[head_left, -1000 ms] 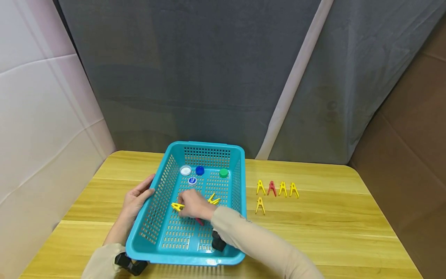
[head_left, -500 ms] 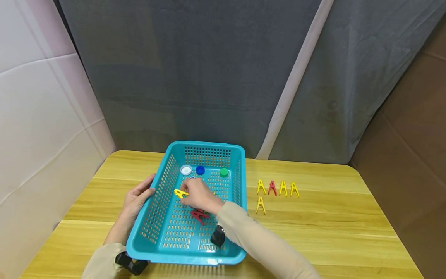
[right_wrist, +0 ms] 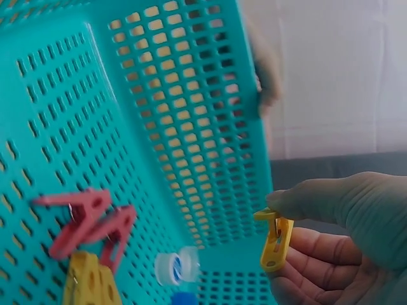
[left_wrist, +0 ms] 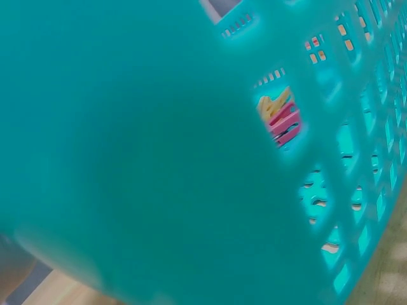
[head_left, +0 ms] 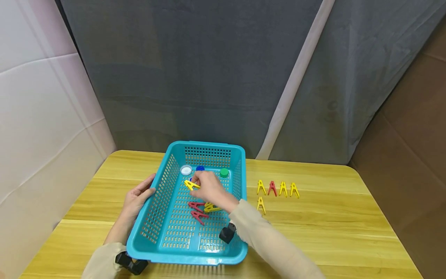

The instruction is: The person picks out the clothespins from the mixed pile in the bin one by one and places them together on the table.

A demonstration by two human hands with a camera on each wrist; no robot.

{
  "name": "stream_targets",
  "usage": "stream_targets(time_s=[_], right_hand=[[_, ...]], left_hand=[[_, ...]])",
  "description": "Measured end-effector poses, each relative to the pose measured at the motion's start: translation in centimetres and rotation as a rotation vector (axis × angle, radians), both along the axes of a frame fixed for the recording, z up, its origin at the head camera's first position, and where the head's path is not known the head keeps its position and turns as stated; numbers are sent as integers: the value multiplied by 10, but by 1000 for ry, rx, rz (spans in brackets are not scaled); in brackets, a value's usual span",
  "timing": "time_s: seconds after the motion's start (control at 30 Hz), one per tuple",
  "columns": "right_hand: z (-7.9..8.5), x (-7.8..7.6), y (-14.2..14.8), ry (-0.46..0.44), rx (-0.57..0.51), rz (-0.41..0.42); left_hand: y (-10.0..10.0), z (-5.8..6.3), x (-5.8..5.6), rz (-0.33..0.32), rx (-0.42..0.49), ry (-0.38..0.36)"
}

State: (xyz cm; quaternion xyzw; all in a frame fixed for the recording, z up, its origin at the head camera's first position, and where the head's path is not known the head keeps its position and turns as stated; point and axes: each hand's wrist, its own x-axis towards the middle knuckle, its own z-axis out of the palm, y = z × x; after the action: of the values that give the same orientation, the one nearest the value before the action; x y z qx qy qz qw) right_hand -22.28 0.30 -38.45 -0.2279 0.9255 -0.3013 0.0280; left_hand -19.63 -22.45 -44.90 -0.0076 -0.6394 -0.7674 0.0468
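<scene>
Both hands are at the turquoise basket [head_left: 188, 259]: the left hand [head_left: 134, 201] touches its left outer side, though how far the fingers bend there I cannot tell; the right hand [head_left: 210, 188] makes a narrow pinch, thumb and fingers holding a yellow clip [right_wrist: 271, 255] above the basket's floor. Grey cloth [head_left: 209, 77] hangs across the back; the wooden tabletop [head_left: 331, 224] spreads in front of it, with the basket on its left half; inside lie two red clips [right_wrist: 81, 215], close together, and yellow clips [head_left: 211, 208] just beside them; right of the basket, a row of four clips [head_left: 272, 185] runs yellow, red, yellow, yellow, with one more yellow one [head_left: 260, 201] nearer the person, below the row's left end; smallest, towards the basket's far end, are a white cap [head_left: 186, 170], a blue cap [head_left: 200, 168], a green cap [head_left: 224, 173] and a fourth cap [right_wrist: 167, 268], mostly covered by the right hand in the head view.
</scene>
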Motion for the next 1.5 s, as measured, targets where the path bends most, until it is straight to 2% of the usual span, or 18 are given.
stream_targets(time_s=[0.23, 0.6, 0.83, 1.17, 1.5], right_hand=[[10, 1, 21, -20, -58, -45], [24, 2, 58, 69, -99, -85], [28, 2, 90, 65, -113, -194], [12, 6, 137, 64, -171, -328], [-19, 13, 172, 68, -180, -428]], left_hand=[[1, 0, -1, 0, -14, 1], [0, -1, -2, 21, -52, -20], [0, -3, -1, 14, -11, -4], [-1, -5, -2, 7, 4, -18], [0, -4, -3, 4, 13, 8]])
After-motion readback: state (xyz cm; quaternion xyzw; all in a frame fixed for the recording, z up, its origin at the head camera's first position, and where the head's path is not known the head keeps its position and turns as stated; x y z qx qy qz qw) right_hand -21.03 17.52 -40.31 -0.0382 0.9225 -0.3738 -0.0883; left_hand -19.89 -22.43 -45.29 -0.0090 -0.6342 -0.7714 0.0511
